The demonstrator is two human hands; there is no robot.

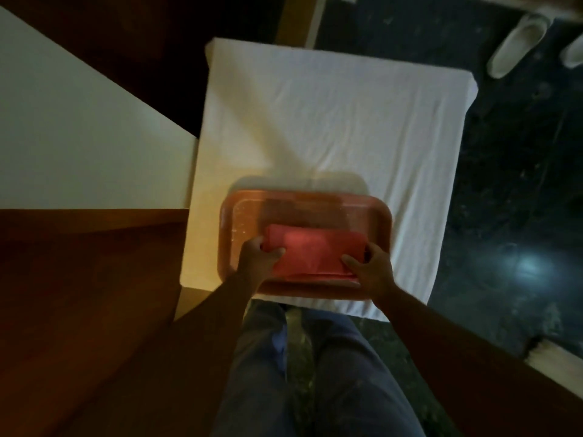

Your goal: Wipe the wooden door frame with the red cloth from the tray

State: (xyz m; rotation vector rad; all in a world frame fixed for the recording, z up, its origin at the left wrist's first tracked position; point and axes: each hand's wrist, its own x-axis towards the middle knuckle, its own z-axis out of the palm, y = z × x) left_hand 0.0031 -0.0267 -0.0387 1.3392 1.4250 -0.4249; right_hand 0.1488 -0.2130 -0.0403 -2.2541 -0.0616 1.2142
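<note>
A folded red cloth lies in the near half of an orange tray. The tray rests on a table covered with a white sheet. My left hand grips the cloth's left edge, thumb on top. On the cloth's right edge, my right hand holds on in the same way. Dark wooden panels, possibly the door frame or door, fill the lower left of the view.
A pale wall rises to the left of the table. The floor on the right is dark and glossy. Two white slippers lie at the top right. My legs in dark trousers stand right before the table's near edge.
</note>
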